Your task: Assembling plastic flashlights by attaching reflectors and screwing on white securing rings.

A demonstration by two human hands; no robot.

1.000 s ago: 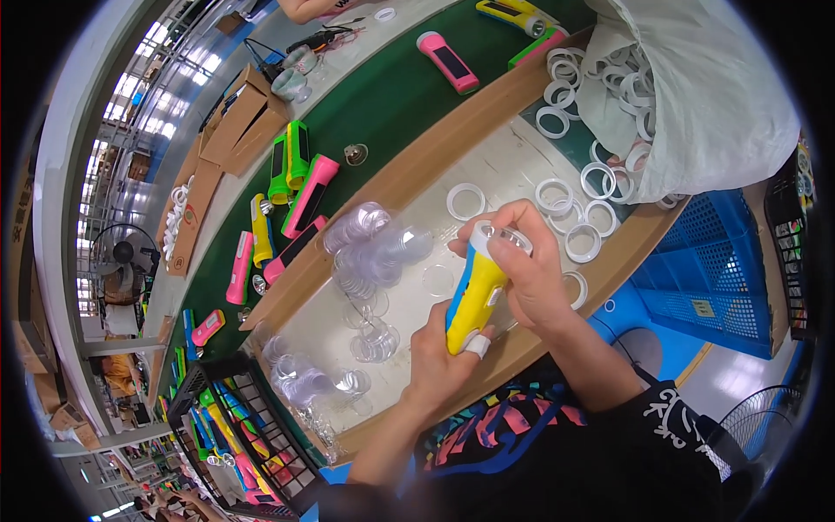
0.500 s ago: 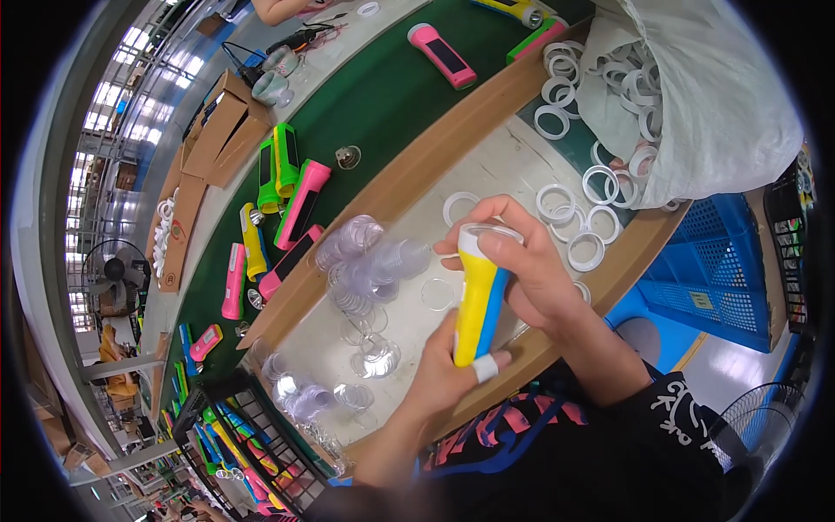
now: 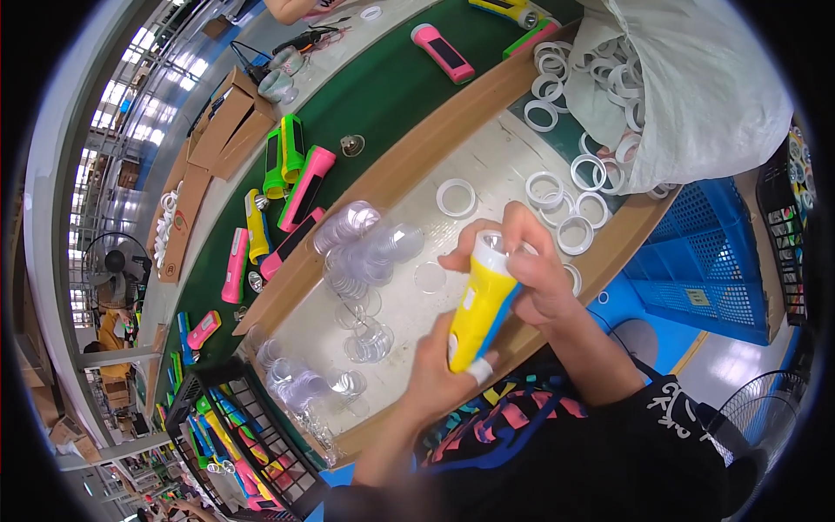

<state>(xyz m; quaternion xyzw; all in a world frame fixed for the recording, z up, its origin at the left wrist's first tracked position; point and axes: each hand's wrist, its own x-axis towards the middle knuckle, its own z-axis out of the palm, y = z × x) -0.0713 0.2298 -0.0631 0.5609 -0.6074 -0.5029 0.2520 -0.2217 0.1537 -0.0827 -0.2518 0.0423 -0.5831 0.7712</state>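
Bridging both hands (image 3: 432, 367) (image 3: 548, 283) | yellow-blue flashlight (image 3: 483, 311) | base in left, white head in right

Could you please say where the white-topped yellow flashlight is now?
In the head view, the flashlight is just right of centre, the left hand around its lower end, the right hand at its white top.

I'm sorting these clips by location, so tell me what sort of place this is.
Probably a factory assembly station: besides the held flashlight, similar flashlights lie along a long green work surface, and clear discs and white rings are spread in bulk nearby.
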